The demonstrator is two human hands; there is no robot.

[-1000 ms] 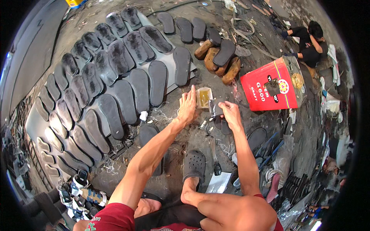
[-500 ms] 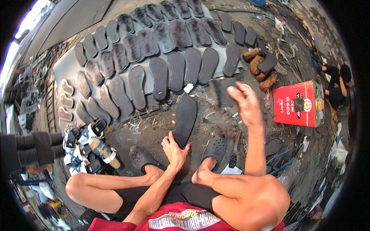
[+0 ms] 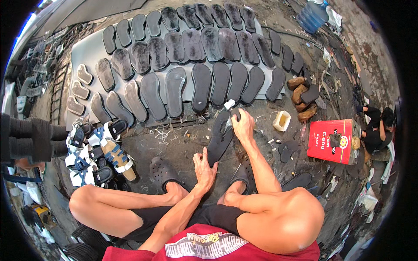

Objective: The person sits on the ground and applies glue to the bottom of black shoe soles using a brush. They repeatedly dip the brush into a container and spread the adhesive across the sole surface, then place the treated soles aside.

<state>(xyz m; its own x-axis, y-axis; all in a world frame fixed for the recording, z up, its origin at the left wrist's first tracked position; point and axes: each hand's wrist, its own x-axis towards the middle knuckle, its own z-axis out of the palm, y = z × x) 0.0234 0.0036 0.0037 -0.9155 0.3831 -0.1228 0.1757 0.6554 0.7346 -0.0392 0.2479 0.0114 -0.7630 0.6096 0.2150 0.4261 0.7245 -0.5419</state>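
Observation:
A black shoe sole [image 3: 217, 141] slants over the ground between my feet, toe end away from me. My left hand [image 3: 204, 170] grips its near end, thumb on one edge and fingers on the other. At the far end, my right hand [image 3: 244, 126] pinches a small dark flat piece [image 3: 235, 114] against the sole's right side; the fingers hide much of it. A shiny patch shows on the sole beside it. To the right of that hand stands a small pale cup [image 3: 282, 121] with yellowish stuff inside.
Rows of dark soles [image 3: 175, 91] cover a grey sheet [image 3: 191, 100] ahead. Strappy sandals [image 3: 115, 158] are heaped on the left. On the right are a red can [image 3: 330, 141], brown blocks [image 3: 300, 96] and a blue water jug [image 3: 312, 16]. Another person [image 3: 378, 130] sits far right.
My right hand has come down and left onto the far end of the sole with the dark piece. The pale cup now shows. My left hand still grips the near end.

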